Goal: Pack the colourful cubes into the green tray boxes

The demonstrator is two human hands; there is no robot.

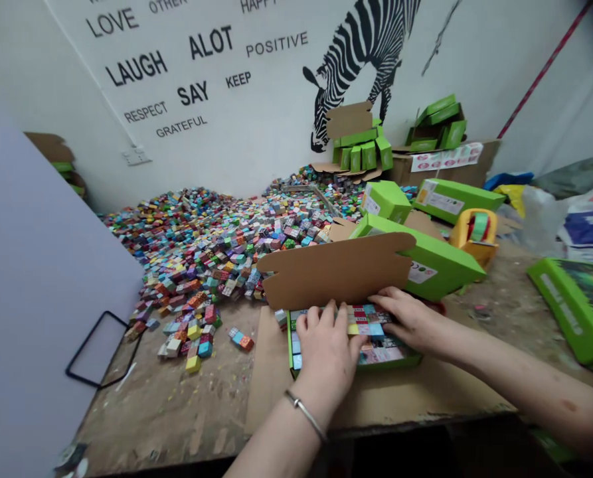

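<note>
An open green box (396, 362) holds rows of small printed cubes (376, 332) in mixed colours. Its brown cardboard lid (336, 269) stands raised at the back. My left hand (329, 345) lies over the left part of the cubes, palm down, fingers stretched forward and slightly apart. On the right, my right hand (410, 318) rests its outstretched fingers on the cubes near the back corner. Between the hands, a short row of cubes sits slightly higher than the others. Both hands hide part of the box's contents.
A large heap of loose cubes (216, 245) spreads along the wall. Green boxes (425, 259) and a yellow tape dispenser (474, 236) stand behind and right. Another green box (575, 312) lies at far right. A cardboard sheet (271, 392) is underneath; a pale panel (37, 279) borders the left.
</note>
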